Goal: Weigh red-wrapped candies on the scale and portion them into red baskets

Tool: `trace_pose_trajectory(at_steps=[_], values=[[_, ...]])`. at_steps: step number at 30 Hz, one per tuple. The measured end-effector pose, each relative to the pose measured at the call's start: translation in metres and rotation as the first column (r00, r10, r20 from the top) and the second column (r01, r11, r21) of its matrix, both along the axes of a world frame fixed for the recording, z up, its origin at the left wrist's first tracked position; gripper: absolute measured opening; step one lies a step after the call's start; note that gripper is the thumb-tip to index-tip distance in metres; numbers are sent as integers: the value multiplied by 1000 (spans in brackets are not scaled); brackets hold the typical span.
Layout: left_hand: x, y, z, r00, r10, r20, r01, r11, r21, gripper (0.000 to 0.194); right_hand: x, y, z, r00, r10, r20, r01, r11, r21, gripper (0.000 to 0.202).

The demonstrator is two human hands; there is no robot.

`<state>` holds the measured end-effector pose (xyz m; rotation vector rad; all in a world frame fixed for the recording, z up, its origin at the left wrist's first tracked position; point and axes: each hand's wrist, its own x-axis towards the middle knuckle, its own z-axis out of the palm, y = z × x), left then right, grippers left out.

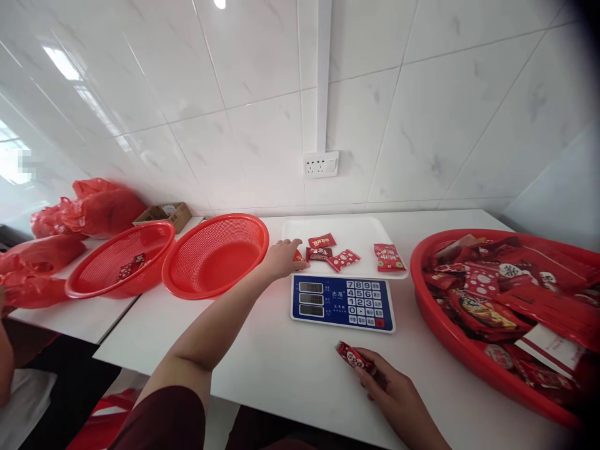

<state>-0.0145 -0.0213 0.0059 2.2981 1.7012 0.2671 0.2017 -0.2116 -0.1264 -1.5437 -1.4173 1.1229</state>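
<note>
Digital scale (342, 304) with white tray (340, 226).
Right hand (390, 389): grasping dark-red packet (349, 356). Left hand (282, 257): at tray's edge, fingers beside small orange-red packet (298, 255); grip unclear.

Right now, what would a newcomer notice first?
Most striking is the red basket at right, heaped with snack packets. Mid-view stands a scale with a blue keypad, small packets on its white tray. The left hand is at the tray's left edge; the right hand, in front, holds a red-wrapped snack.
</note>
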Motion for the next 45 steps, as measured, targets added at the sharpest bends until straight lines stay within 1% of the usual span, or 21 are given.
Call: trace_pose_trajectory(at_steps=[2,4,6,7,10,14,17,19,21,22,24,25,26,28,30,32,35,40,43,45], values=[[5,3,-1,1000,6,18,-7,1000,12,55,0,-1,1,1000,-4,-1,4,1000,-7,40],[8,6,-1,998,15,54,-16,1000,23,43,1,0,1,1000,-8,2,8,1000,-5,39],[6,9,2,994,46,98,-51,997,50,29,3,0,1,1000,4,9,-4,1000,-3,39],[2,11,6,990,75,118,-84,994,70,26,4,1,1,1000,25,11,-25,1000,-8,40],[-22,13,20,966,209,152,-231,963,141,30,7,3,1,997,77,23,-77,997,-19,40],[-70,14,37,914,388,119,-405,890,209,37,9,3,-1,996,66,65,-66,998,2,40],[-98,14,39,879,474,50,-473,856,208,44,10,4,-1,992,100,79,-100,995,-3,41],[-101,15,34,879,478,11,-470,860,199,51,10,4,-2,991,113,69,-114,993,6,41],[-90,17,25,912,410,-6,-401,895,193,58,11,5,-2,991,120,62,-121,992,16,41],[-79,17,20,938,345,-7,-338,923,185,58,11,5,-2,990,123,64,-125,992,17,41],[-49,19,10,986,164,-3,-162,977,140,57,11,5,-2,990,120,69,-122,992,20,41],[-33,21,6,998,60,0,-60,992,107,58,11,5,-2,991,119,66,-121,992,22,40],[-16,23,2,999,-37,4,37,997,70,61,11,5,-2,992,115,59,-116,993,27,40],[11,28,-2,982,-188,18,188,982,2,67,10,4,-2,994,107,35,-109,993,37,39],[28,33,-3,963,-267,35,269,962,-46,71,9,3,-2,996,88,16,-89,995,41,39],[37,39,-3,957,-285,47,288,955,-72,68,8,2,-2,998,56,7,-56,998,43,39],[39,44,-3,965,-253,61,257,963,-78,61,7,1,-2,999,33,10,-34,998,48,42],[40,36,-5,977,-172,126,173,985,6,52,6,1,-5,1000,23,17,-24,997,68,44],[33,30,-2,977,-104,184,89,992,87,48,6,1,-6,999,36,-5,-36,998,61,41],[19,27,4,976,-38,213,8,990,140,42,7,1,-6,1000,25,-10,-25,998,55,40]])
